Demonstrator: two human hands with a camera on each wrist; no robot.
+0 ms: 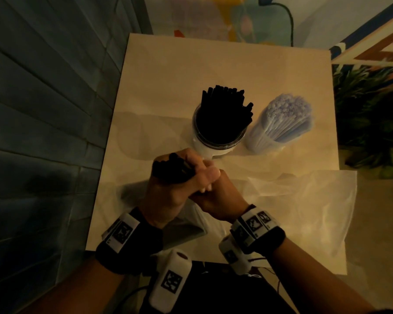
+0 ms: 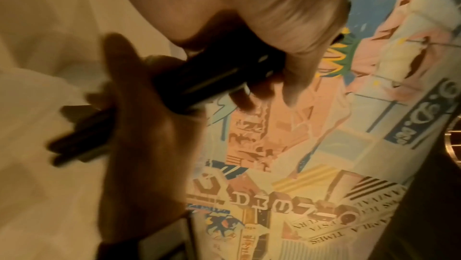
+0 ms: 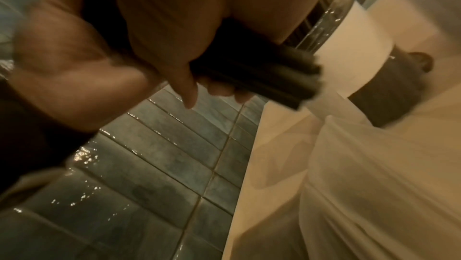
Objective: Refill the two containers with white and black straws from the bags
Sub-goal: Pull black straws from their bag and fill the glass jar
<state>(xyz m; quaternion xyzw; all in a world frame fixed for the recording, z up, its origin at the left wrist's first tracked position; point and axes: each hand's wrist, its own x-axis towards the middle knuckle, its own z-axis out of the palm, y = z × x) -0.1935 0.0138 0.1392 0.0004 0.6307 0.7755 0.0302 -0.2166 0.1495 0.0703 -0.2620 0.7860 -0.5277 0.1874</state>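
In the head view both hands meet over the table's near middle, wrapped round one bundle of black straws [image 1: 168, 169]. My left hand [image 1: 168, 193] grips the bundle's upper part; its tips stick out up-left of the fist. My right hand [image 1: 216, 200] holds the lower part against the left thumb. In the left wrist view the black straws [image 2: 219, 74] run between my left hand [image 2: 274, 27] and right hand [image 2: 149, 136]. Behind the hands stands a clear container with black straws [image 1: 221, 123]; to its right is a container of white straws [image 1: 281, 123].
A crumpled clear plastic bag [image 1: 304, 214] lies on the beige table [image 1: 213, 64] at the right. Another bag with a dark patch [image 1: 184, 227] lies under my wrists. A dark tiled wall [image 1: 43, 109] is left, a plant [image 1: 372, 114] right.
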